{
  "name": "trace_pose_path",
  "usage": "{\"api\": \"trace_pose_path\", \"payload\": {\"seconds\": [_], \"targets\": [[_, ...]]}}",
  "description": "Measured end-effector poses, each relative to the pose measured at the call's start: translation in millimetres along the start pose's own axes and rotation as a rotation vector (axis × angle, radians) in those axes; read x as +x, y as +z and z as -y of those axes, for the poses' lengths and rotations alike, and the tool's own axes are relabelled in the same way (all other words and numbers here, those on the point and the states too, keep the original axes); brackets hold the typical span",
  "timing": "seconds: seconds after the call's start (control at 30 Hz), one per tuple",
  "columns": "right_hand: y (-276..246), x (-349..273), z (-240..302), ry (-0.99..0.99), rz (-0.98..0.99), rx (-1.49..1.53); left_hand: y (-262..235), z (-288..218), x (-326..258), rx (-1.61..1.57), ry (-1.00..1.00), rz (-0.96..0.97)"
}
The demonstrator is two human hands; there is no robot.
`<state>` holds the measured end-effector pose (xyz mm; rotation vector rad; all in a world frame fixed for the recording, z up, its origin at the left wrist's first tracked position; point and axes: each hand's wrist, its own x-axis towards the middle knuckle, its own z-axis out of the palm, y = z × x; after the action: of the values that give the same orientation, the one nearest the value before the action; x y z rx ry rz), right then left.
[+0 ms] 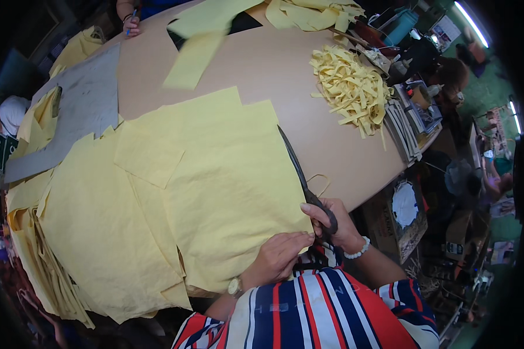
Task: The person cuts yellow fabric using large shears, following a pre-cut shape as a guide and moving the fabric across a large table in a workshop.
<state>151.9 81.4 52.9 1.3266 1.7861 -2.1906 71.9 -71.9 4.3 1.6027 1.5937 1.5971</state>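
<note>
**Now cutting: shears at the near edge of the yellow sheet**

Right hand (332, 224) is closed through the handles of the shears (300, 168); the long dark blades point away from the body, running along the right edge of the top sheet (227, 180). I cannot tell whether the blades are parted or shut, as they read as one dark line. Left hand (279, 256) lies flat, fingers curled, pressing the near corner of the sheet just beside the handles; it grips nothing, only pins the cloth. A watch sits on the left wrist, a bead bracelet on the right.

The sheet is topmost of several overlapping yellow pieces spread across the brown table (308, 116). More yellow pieces hang off the left edge in a stack (35, 244). A heap of narrow yellow strips (349, 87) lies far right, well apart from the hands. A grey board (81, 110) lies at far left. Another person's hand (131, 23) shows at the far end.

Risks, as judged:
- Left fingertips are very near the blade pivot; a closing stroke could nip them.
- Layers beneath lie askew; a blade slipping under more than one would cut a lower piece off line.
- Only the corner is pinned, so the sheet may drag or bunch as the blades advance, wandering the cut.
- The sheet's near edge overhangs the table; its weight could pull it away.
</note>
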Motion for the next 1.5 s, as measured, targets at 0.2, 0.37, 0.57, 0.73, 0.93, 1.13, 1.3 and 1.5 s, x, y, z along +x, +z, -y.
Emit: {"api": "trace_pose_path", "payload": {"seconds": [0.2,0.37,0.57,0.73,0.93,1.13,1.3,1.5], "targets": [[3,7,8,-0.017,0.030,0.012,-3,-1,-2,-0.011,-0.012,0.003],[0,5,6,0.004,0.022,0.001,-2,1,-3,-0.059,-0.030,-0.022],[-2,17,2,-0.017,-0.005,0.022,-4,0,-5,-0.114,-0.077,-0.011],[-2,19,5,-0.046,0.008,-0.017,-3,-3,-3,-0.122,-0.101,-0.054],[1,25,8,-0.031,0.000,-0.027,-4,-4,-4,-0.139,-0.141,-0.045],[1,31,14,-0.074,0.031,-0.021,-4,-4,-4,-0.166,-0.130,-0.054],[-2,29,10,-0.065,0.026,-0.062,-5,-3,-4,-0.198,-0.131,-0.083],[-2,35,14,-0.104,0.031,-0.060,-4,-7,-3,-0.218,-0.177,-0.066]]}}
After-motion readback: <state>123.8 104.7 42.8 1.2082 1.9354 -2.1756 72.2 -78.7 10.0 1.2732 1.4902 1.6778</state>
